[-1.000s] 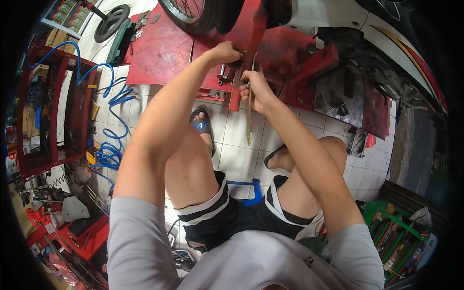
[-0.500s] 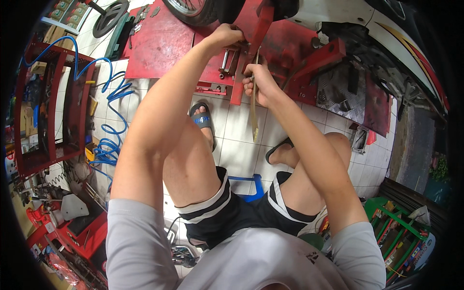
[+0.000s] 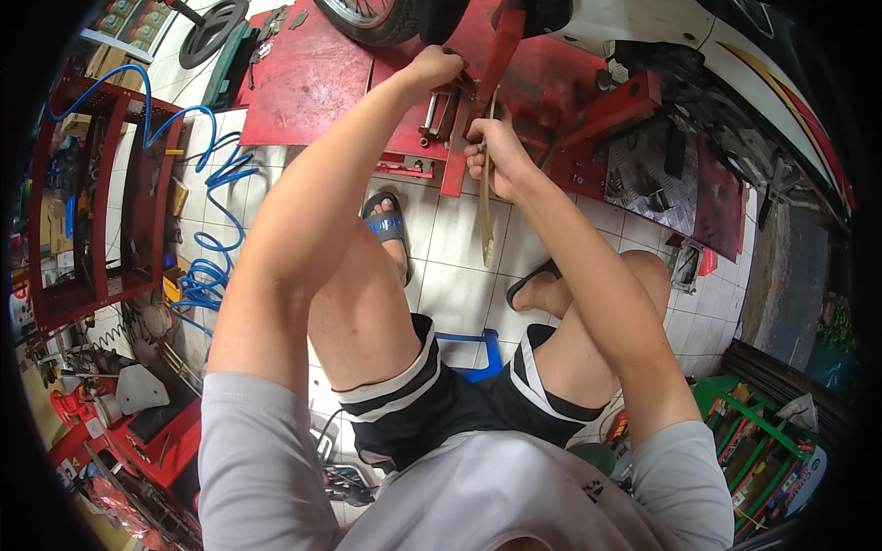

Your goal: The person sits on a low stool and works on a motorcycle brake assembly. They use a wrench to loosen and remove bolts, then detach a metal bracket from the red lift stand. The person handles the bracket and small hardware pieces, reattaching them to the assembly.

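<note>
My right hand (image 3: 499, 158) is closed around a long, narrow, yellowish-brown strip (image 3: 488, 225). The strip's lower end hangs over the tiled floor, and its upper end rises beside a red metal upright (image 3: 497, 57). Farther up, my left hand (image 3: 435, 69) reaches to the left side of that upright. Its fingers are curled and partly hidden, so what they grip is unclear. A silver bolt-like rod (image 3: 428, 119) lies on the red lift platform (image 3: 303, 92), just below my left hand.
A motorcycle wheel (image 3: 372, 28) stands on the platform. A red arm (image 3: 611, 115) juts out at right. Coiled blue air hose (image 3: 202, 285) lies left, near a red shelf rack (image 3: 101, 202). A green rack of tools (image 3: 753, 441) is at lower right.
Both hands keep their places and holds. The whole view has shifted very slightly; the strip still hangs from my right hand.
</note>
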Available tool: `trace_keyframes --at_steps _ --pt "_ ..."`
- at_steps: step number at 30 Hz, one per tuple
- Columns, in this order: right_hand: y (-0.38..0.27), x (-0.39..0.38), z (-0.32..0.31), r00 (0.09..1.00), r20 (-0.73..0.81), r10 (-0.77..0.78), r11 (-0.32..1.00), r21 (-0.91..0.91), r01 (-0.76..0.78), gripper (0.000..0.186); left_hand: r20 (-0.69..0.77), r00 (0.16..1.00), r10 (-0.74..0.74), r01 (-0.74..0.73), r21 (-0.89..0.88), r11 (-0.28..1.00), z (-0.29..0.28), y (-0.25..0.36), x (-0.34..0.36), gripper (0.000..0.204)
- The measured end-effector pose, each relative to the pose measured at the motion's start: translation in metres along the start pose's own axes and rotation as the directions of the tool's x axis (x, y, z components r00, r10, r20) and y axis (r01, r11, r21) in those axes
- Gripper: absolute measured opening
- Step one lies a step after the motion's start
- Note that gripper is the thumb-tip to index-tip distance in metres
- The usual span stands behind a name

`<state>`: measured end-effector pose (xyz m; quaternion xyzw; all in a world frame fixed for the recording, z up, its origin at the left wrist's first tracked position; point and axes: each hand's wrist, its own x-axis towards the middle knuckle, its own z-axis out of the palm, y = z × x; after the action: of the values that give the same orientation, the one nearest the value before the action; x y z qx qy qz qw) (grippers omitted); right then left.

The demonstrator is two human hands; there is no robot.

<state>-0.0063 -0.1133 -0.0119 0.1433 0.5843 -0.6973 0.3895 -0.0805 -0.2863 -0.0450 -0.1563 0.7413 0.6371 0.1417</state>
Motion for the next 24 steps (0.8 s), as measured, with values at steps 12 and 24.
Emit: trace_keyframes --at_steps 12,24 --pt "0.000 -0.001 0.003 0.999 -0.039 -0.033 0.999 -0.016 0.033 0.063 0.122 0.976 -0.180 0.142 0.268 0.953 0.009 -0.003 -0.007 0.023" --pt "0.000 -0.001 0.004 0.994 -0.037 -0.100 0.994 -0.041 0.098 0.072 0.177 0.984 -0.026 0.026 -0.001 1.000 0.007 -0.003 -0.018 0.024"
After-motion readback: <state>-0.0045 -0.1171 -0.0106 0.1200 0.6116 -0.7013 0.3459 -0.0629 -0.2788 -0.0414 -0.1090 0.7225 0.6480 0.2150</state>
